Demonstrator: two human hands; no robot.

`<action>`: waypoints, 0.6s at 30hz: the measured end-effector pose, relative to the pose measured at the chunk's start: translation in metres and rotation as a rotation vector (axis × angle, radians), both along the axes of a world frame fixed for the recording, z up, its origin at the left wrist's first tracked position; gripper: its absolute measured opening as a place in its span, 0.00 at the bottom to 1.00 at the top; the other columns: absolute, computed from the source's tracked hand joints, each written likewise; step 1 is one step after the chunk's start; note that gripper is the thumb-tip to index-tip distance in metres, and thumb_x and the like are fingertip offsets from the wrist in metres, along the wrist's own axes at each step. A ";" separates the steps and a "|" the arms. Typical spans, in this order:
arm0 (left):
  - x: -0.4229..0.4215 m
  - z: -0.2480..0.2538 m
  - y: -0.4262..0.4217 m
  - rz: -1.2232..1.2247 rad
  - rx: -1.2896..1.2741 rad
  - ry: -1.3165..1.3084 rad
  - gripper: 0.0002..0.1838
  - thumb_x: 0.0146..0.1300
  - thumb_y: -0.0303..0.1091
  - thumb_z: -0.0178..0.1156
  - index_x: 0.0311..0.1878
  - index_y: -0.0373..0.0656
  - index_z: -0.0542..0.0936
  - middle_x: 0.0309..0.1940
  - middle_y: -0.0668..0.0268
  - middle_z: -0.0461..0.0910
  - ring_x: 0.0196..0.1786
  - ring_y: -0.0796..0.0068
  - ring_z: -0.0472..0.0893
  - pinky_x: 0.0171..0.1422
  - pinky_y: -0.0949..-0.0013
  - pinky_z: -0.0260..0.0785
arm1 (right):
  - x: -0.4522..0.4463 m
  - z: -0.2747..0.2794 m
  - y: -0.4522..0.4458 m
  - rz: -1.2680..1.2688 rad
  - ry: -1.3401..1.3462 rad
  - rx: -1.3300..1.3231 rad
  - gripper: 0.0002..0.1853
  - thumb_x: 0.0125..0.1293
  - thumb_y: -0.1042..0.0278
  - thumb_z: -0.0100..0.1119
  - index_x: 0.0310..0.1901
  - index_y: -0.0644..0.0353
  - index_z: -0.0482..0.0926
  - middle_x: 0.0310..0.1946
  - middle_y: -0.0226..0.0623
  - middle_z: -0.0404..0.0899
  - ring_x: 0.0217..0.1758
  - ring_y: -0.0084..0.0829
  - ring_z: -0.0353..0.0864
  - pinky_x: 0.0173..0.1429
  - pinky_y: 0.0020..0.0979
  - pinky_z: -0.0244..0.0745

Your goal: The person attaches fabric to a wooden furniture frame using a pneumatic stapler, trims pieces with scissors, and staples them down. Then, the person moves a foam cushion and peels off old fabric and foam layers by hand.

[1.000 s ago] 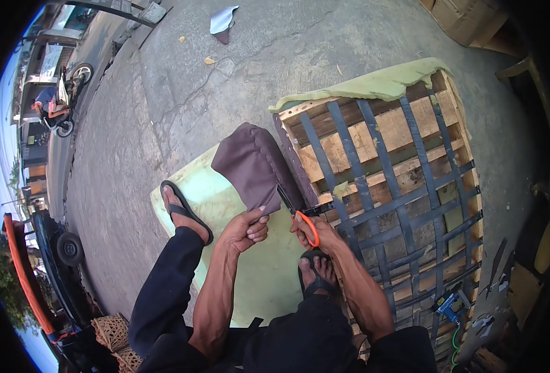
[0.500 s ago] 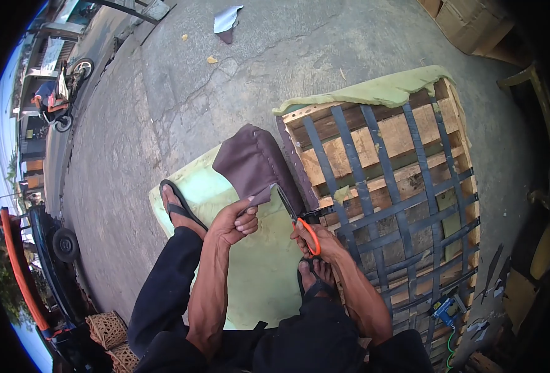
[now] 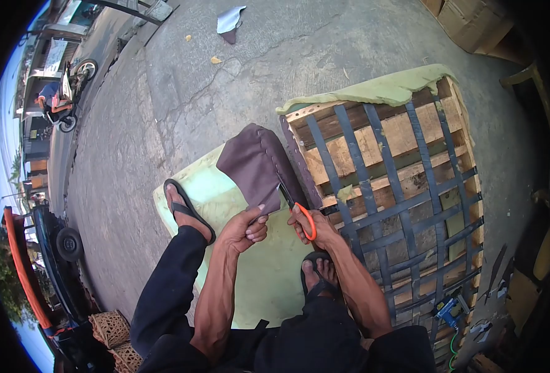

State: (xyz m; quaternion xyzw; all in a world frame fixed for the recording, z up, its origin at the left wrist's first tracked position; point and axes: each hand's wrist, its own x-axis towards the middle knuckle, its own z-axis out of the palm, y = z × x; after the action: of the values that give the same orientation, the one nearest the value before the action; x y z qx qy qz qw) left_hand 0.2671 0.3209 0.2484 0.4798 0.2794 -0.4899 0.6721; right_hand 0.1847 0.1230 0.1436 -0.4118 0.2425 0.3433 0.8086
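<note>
With fingers of the left hand (image 3: 245, 230) curled shut, pinched the near edge of the purple fabric (image 3: 250, 163), apparently to hold it taut against the blades. With fingers of the right hand (image 3: 318, 231) closed around the orange handles of the scissors (image 3: 313, 226), pointed the blades far and slightly left, over the fabric's right part, presumably to align them with the stretched edge; could not tell the blade spread. Laid the purple fabric across the far part of the pale green foam slab (image 3: 259, 273), within easy reach of both hands. Set the left foot (image 3: 188, 211) on the slab's left side, likely to steady it, and the right foot (image 3: 319, 278) at its near right side. Placed the wooden frame (image 3: 405, 133), laced with dark straps (image 3: 381, 146), just right of the fabric, with the blue tool (image 3: 449, 312) at its near right corner.
</note>
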 end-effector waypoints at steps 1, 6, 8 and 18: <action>0.001 0.002 0.000 0.000 -0.001 0.000 0.20 0.77 0.45 0.52 0.29 0.44 0.71 0.08 0.77 0.54 0.12 0.82 0.54 0.22 0.73 0.50 | -0.004 -0.005 0.003 -0.003 -0.032 -0.033 0.33 0.69 0.33 0.59 0.37 0.64 0.81 0.20 0.26 0.69 0.17 0.19 0.69 0.20 0.25 0.66; 0.007 0.012 0.009 -0.011 -0.011 -0.087 0.20 0.77 0.46 0.55 0.29 0.44 0.71 0.09 0.77 0.55 0.12 0.83 0.54 0.21 0.74 0.49 | -0.002 0.001 -0.005 0.018 -0.066 -0.092 0.32 0.70 0.33 0.59 0.35 0.63 0.80 0.19 0.27 0.69 0.17 0.19 0.69 0.20 0.25 0.66; 0.008 0.013 0.010 -0.011 -0.022 -0.080 0.20 0.77 0.46 0.55 0.29 0.44 0.71 0.09 0.77 0.55 0.12 0.83 0.54 0.21 0.74 0.49 | -0.003 0.004 -0.010 0.039 -0.031 -0.012 0.31 0.70 0.35 0.59 0.36 0.63 0.80 0.19 0.27 0.70 0.18 0.19 0.70 0.21 0.25 0.67; 0.014 0.014 0.010 -0.007 -0.032 -0.060 0.20 0.78 0.45 0.52 0.29 0.45 0.72 0.08 0.77 0.55 0.12 0.82 0.55 0.22 0.73 0.51 | -0.003 0.013 -0.018 0.126 -0.030 -0.039 0.35 0.74 0.33 0.49 0.43 0.67 0.79 0.20 0.30 0.71 0.19 0.22 0.71 0.23 0.28 0.68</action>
State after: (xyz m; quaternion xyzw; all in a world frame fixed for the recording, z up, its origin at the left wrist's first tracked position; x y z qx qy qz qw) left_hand 0.2807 0.3313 0.2625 0.4844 0.2492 -0.4822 0.6861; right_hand 0.1812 0.1054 0.1562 -0.4472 0.2106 0.3824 0.7807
